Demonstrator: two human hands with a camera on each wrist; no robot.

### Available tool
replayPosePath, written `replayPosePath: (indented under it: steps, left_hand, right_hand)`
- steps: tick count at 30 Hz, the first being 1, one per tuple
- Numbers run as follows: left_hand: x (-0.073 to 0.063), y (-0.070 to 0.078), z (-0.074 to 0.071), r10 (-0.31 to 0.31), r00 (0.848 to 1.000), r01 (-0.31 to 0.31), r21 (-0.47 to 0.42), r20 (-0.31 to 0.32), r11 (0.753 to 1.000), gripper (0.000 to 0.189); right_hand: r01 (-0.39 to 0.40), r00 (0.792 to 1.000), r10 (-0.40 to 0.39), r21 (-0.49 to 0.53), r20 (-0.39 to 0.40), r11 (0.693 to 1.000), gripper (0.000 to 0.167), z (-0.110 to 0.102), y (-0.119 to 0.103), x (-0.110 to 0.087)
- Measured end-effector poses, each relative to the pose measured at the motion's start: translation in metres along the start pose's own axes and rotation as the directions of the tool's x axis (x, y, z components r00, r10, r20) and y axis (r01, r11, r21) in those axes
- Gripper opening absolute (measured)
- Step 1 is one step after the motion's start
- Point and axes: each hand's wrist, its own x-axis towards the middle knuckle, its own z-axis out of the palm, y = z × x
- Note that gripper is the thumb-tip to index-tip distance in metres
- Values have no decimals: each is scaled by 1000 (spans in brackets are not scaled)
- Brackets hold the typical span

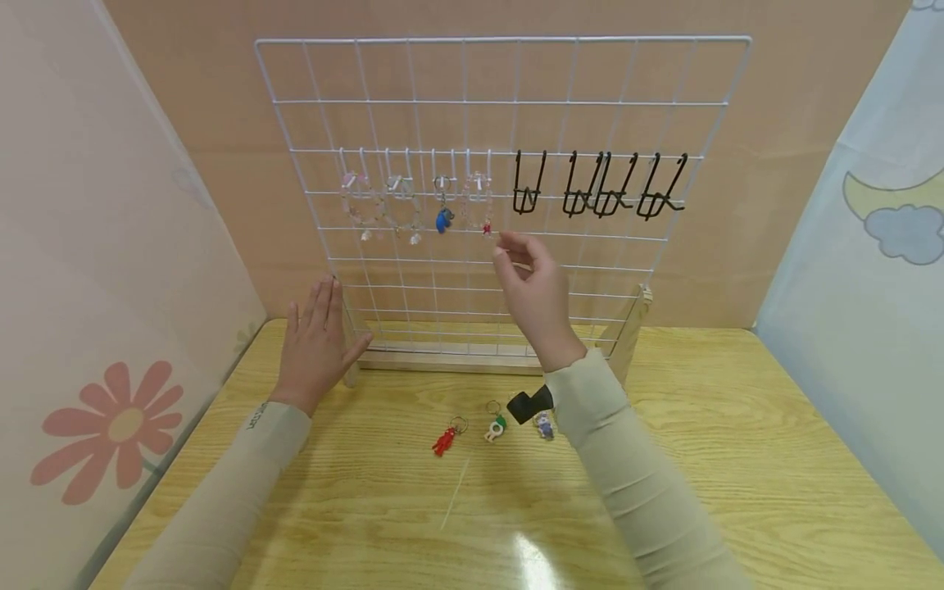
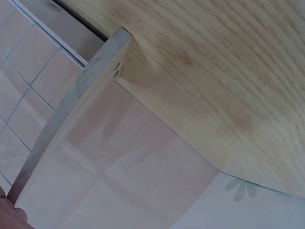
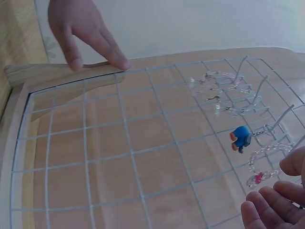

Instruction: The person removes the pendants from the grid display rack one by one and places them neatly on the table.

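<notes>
My left hand (image 1: pixel 313 344) rests with straight fingers against the wooden side post (image 2: pixel 69 107) of a white wire grid rack (image 1: pixel 465 102). Just below a beaded bracelet with a small red charm (image 1: pixel 487 229), my right hand (image 1: pixel 542 291) is raised, its fingers loosely bent. Thumb and fingers stand apart in the right wrist view, and I see nothing held between them. The bracelet hangs from a white hook. Left of it hangs a keychain with a blue figure (image 3: pixel 241 138), then two more beaded bracelets, one pinkish (image 1: pixel 354 182) and one clear (image 1: pixel 401 187).
Several black hooks (image 1: pixel 526 199) hang on the grid's right half. On the wooden table (image 1: pixel 354 492) lie a red figure keychain (image 1: pixel 444 442), a green and white keychain (image 1: pixel 495 428) and a purplish keychain (image 1: pixel 545 425) near the right sleeve. Patterned panels flank both sides.
</notes>
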Motion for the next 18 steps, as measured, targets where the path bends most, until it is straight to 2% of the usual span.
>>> replayPosePath:
  steps: [8, 15, 18]
  left_hand:
    - [0, 0, 1, 8, 1000, -8, 0, -14, 1000, 98]
    - [0, 0, 1, 10, 1000, -10, 5, -15, 1000, 97]
    - [-1, 1, 1, 12, 1000, -12, 7, -17, 1000, 97]
  right_hand:
    - [-5, 1000, 5, 10, -25, 1000, 34, 3, -12, 21]
    - [-119, 993, 119, -3, 22, 993, 37, 5, -20, 33]
    - [-138, 990, 138, -27, 30, 990, 36, 7, -23, 37]
